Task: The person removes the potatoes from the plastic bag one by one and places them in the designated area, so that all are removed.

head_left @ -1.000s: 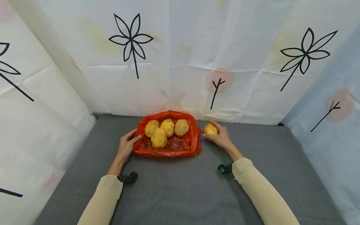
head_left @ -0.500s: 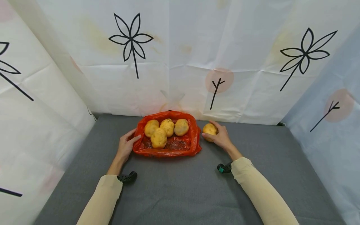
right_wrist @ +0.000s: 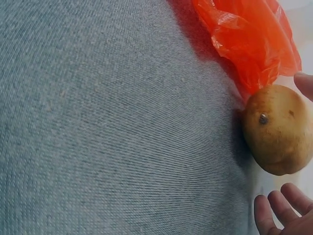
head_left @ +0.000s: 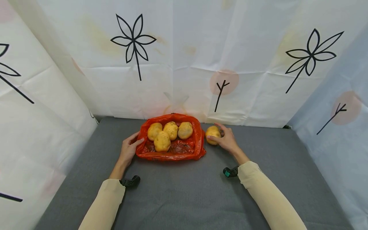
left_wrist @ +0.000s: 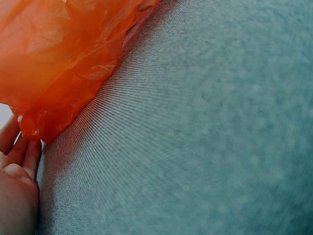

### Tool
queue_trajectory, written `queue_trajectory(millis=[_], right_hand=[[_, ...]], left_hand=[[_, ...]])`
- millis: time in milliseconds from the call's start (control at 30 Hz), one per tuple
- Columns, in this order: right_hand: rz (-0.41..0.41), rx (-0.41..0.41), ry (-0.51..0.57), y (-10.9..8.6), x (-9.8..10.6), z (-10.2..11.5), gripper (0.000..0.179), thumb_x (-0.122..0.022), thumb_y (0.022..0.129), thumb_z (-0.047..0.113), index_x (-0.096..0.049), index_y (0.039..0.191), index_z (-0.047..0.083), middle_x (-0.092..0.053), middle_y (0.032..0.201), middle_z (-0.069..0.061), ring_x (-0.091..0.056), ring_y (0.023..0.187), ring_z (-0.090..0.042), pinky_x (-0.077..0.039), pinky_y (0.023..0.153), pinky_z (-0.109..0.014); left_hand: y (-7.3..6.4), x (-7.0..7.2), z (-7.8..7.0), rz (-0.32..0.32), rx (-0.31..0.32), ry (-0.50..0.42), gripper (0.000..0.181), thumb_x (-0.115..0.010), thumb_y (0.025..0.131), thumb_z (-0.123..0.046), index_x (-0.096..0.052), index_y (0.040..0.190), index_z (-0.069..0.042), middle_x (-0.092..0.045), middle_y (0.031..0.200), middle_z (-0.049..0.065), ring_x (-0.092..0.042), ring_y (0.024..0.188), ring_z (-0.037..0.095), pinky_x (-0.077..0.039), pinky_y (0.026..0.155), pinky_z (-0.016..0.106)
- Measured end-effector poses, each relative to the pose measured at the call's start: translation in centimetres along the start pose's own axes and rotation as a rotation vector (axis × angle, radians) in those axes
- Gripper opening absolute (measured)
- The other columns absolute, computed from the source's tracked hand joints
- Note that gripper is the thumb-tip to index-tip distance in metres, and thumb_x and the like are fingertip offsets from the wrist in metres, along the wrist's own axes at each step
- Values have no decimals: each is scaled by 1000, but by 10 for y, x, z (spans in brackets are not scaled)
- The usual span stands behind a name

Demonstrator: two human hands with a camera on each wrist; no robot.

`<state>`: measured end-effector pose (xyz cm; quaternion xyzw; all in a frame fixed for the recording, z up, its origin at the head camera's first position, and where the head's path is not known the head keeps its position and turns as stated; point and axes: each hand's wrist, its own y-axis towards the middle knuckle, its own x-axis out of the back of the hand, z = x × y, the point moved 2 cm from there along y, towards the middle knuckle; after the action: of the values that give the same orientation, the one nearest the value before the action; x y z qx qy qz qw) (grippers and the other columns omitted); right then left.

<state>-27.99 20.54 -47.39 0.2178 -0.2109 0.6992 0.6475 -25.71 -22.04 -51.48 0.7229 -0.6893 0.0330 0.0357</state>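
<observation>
An orange-red plastic bag [head_left: 184, 156] lies with its mouth open, several potatoes [head_left: 162, 141] inside. My left hand [head_left: 130, 148] holds the bag's left edge between thumb and fingers. In the left wrist view, the fingers [left_wrist: 30, 159] meet a bag corner [left_wrist: 39, 125]. A loose potato [head_left: 212, 135] rests on the cloth just right of the bag. My right hand [head_left: 227, 140] is spread around its right side. In the right wrist view, gaps show between this potato [right_wrist: 279, 129] and the visible fingertips [right_wrist: 263, 208]; it sits against or very near the bag [right_wrist: 254, 41].
A grey cloth [head_left: 184, 195] covers the table. White curtains [head_left: 189, 57] with printed flowers stand close behind the bag and along both sides. Black wrist straps [head_left: 130, 182] sit at both cuffs.
The loose potato has shifted slightly left toward the bag, and the right hand's fingers have spread away from it. The left hand, the bag and the potatoes inside have hardly moved.
</observation>
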Motion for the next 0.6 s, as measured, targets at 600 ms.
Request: queue_trajectory(millis=[600], right_hand=[[-17, 84, -100, -16, 16, 12, 81, -81, 87, 37, -42, 156, 18, -36, 141, -29, -40, 124, -47, -41, 93, -62]], left_hand=[[-5, -2, -13, 1, -3, -23, 49, -63, 101, -11, -51, 148, 0, -50, 147, 20, -54, 114, 8, -48, 88, 14]])
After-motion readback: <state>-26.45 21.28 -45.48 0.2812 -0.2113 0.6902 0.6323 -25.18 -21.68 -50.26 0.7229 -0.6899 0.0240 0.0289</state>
